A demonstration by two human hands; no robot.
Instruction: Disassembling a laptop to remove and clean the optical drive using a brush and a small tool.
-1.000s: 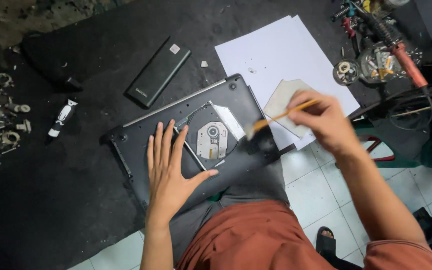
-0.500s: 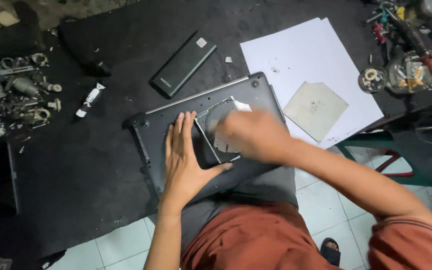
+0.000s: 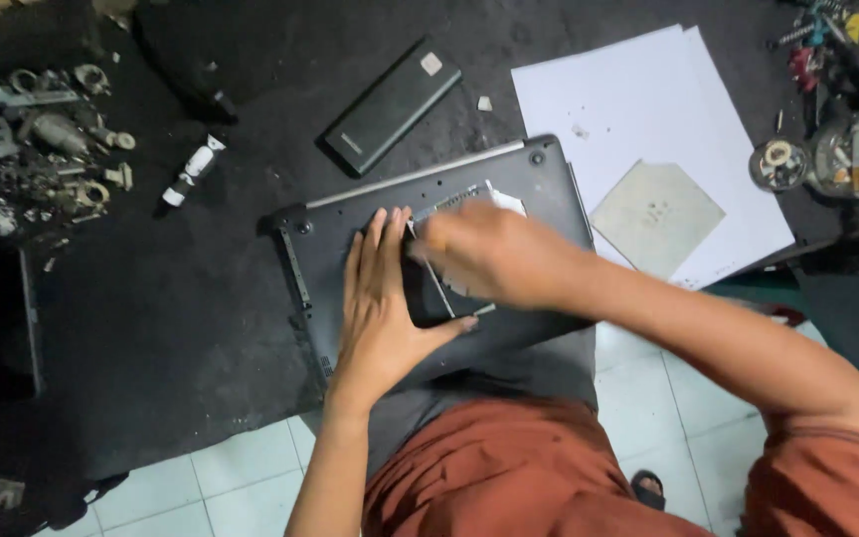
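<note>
Head view: left hand (image 3: pixel 382 303) lies flat, fingers spread, on upturned dark laptop (image 3: pixel 350 244). Right hand (image 3: pixel 484 254), blurred, just beside it over open bay; grip can't be told.

Left hand (image 3: pixel 382 303) lies flat on the upturned laptop (image 3: pixel 350 234); blurred right hand (image 3: pixel 494 257) over its open bay

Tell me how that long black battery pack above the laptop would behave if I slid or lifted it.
The battery pack looks rigid and flat-sided, so it should slide rather than roll. Its smooth casing may be slippery. Probably dense for its slim size.
</note>
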